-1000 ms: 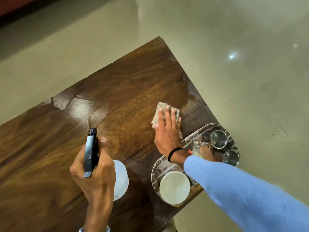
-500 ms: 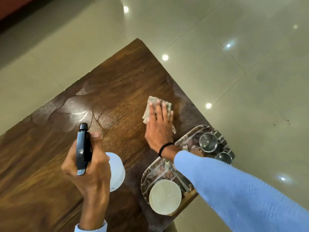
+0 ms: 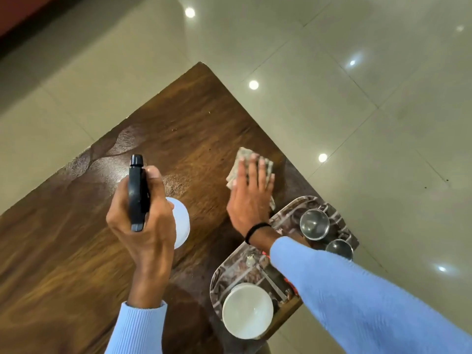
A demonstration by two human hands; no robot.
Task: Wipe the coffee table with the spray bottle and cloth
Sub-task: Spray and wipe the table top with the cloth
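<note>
Running diagonally through the view, the dark wooden coffee table [image 3: 194, 129], far corner pointing up toward the pale tiled floor [image 3: 357, 123] and right edge lying just beyond the cloth. Leaving bare wood open ahead of both hands toward that corner and across the whole left part of the top. Crowding the near right edge, a patterned tray [image 3: 283, 213] carrying two steel cups [image 3: 314, 224] and a white bowl [image 3: 247, 310], its far end lying just beside the heel of the right hand.

Pressing the folded cloth [image 3: 240, 162] flat on the wood, the right hand [image 3: 249, 195], palm down, fingers straight and slightly spread over the fabric, a black band at the wrist, blue sleeve reaching over the tray. Holding the spray bottle [image 3: 181, 221] above the table, the left hand [image 3: 145, 218], fingers wrapped around the black trigger head, nozzle pointing away toward the far corner, white body showing below the knuckles. Glistening on the wood near the left edge, a wet patch [image 3: 120, 146].
</note>
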